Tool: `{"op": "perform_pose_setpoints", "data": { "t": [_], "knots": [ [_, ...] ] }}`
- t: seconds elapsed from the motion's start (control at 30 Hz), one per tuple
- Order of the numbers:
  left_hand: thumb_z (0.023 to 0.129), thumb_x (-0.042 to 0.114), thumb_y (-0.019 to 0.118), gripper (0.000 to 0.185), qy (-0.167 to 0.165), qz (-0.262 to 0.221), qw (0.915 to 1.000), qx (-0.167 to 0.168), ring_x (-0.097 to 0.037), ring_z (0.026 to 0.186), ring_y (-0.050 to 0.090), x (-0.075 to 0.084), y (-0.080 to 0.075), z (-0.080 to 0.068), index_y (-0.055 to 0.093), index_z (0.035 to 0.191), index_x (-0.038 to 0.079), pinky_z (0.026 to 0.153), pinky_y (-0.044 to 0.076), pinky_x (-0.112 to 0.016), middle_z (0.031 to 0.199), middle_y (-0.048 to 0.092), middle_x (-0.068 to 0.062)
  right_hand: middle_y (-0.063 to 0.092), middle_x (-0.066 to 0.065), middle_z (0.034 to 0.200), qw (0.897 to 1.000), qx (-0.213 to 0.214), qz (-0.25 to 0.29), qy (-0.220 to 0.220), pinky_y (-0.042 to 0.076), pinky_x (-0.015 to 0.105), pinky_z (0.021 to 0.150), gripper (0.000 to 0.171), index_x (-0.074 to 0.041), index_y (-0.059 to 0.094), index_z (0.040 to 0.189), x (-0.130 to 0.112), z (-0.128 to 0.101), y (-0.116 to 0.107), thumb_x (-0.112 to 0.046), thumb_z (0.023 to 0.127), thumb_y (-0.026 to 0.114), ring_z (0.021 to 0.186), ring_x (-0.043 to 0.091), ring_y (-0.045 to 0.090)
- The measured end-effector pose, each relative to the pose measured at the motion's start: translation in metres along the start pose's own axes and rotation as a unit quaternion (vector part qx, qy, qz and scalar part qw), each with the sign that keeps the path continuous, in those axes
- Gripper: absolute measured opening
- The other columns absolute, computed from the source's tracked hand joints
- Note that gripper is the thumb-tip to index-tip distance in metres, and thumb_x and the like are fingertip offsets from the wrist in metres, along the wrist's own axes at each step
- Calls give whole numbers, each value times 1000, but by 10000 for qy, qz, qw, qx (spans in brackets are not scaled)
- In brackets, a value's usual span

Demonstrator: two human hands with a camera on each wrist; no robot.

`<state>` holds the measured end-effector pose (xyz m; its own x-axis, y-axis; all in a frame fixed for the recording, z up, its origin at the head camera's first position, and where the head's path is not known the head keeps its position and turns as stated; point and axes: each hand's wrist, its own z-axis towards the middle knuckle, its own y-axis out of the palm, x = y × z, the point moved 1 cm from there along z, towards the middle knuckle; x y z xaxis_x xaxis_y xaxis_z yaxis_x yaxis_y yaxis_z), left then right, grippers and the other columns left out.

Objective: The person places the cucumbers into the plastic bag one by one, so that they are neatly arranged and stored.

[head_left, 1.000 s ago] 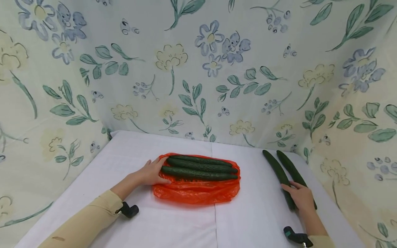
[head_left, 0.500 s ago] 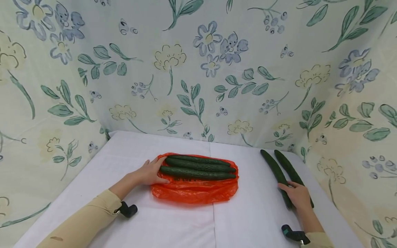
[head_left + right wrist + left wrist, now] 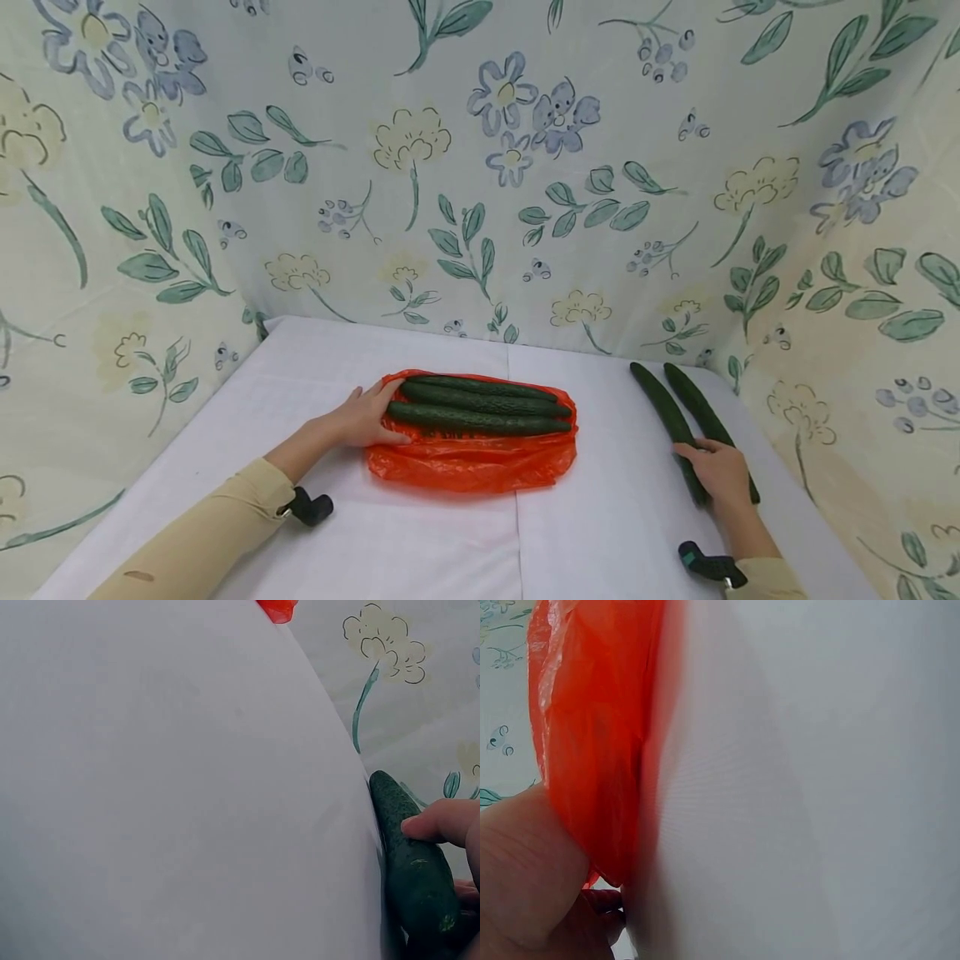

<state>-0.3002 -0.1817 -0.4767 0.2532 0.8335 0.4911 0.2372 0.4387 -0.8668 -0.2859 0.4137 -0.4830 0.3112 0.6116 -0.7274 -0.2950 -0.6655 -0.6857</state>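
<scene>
Orange thin plastic bag [image 3: 472, 462] lies flat near the middle of the white cloth-covered table [image 3: 615, 533], with three long dark green cucumbers [image 3: 480, 408] lying side by side on top of it, running left to right. The left hand [image 3: 365, 417] rests at the bag's left edge, fingers extended and relaxed against the near ends of those cucumbers, thumb on the plastic; it grips nothing. In the left wrist view the bag [image 3: 592, 742] sits just beside the palm [image 3: 525, 877].

On the table's right side, well apart from the bag, two more dark green cucumbers lie close together, angled away toward the floral fabric backdrop [image 3: 480, 167]. The right hand [image 3: 722, 473] lies over their near ends, fingers curled around the left cucumber of the pair [image 3: 667, 421], with the right cucumber of the pair [image 3: 701, 408] just beside it. The right wrist view shows a fingertip [image 3: 435, 825] pressed on a cucumber's bumpy skin [image 3: 409, 862].
</scene>
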Motion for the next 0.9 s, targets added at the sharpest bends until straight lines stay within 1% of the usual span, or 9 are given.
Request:
{"op": "perform_pose_setpoints", "data": {
  "t": [0.2, 0.4, 0.57, 0.77, 0.9],
  "knots": [
    [75, 64, 78, 118, -67, 1, 10000, -24, -38, 152, 21, -1, 2, 2, 17, 160, 11, 122, 5, -65, 163, 30, -16, 43, 40, 144, 9999, 97, 108, 43, 40, 64, 106, 73, 12, 48, 140, 2, 2, 0, -40, 93, 68, 131, 55, 42],
    [74, 65, 78, 119, -105, -2, 9999, -39, -38, 152, 21, 0, 1, 2, 17, 161, 11, 122, 5, -65, 163, 30, -15, 40, 37, 148, 9991, 82, 307, 285, 34, 64, 112, 77, 11, 46, 142, 5, 8, -1, -42, 92, 68, 138, 55, 35],
    [74, 65, 78, 119, -62, 33, 10000, -39, -37, 153, 21, 0, 2, 3, 17, 161, 11, 122, 6, -65, 163, 30, -15, 37, 35, 152, 9975, 55, 474, 513, 30, 65, 114, 80, 9, 45, 144, 3, 8, -3, -45, 91, 68, 142, 54, 30],
    [74, 67, 77, 120, -26, 82, 9999, -56, -38, 152, 21, -1, 3, 2, 17, 161, 10, 122, 6, -65, 163, 30, -17, 35, 36, 153, 9968, -64, 584, 543, 30, 65, 114, 80, 10, 45, 144, 2, 6, -6, -46, 91, 67, 143, 53, 30],
    [74, 66, 78, 120, -79, 57, 9999, -63, -38, 152, 22, -1, 2, 2, 17, 161, 11, 122, 6, -65, 163, 30, -16, 36, 36, 152, 9969, -95, 592, 502, 31, 65, 113, 79, 10, 47, 142, 0, 5, -7, -47, 92, 67, 141, 53, 31]
  ]
}}
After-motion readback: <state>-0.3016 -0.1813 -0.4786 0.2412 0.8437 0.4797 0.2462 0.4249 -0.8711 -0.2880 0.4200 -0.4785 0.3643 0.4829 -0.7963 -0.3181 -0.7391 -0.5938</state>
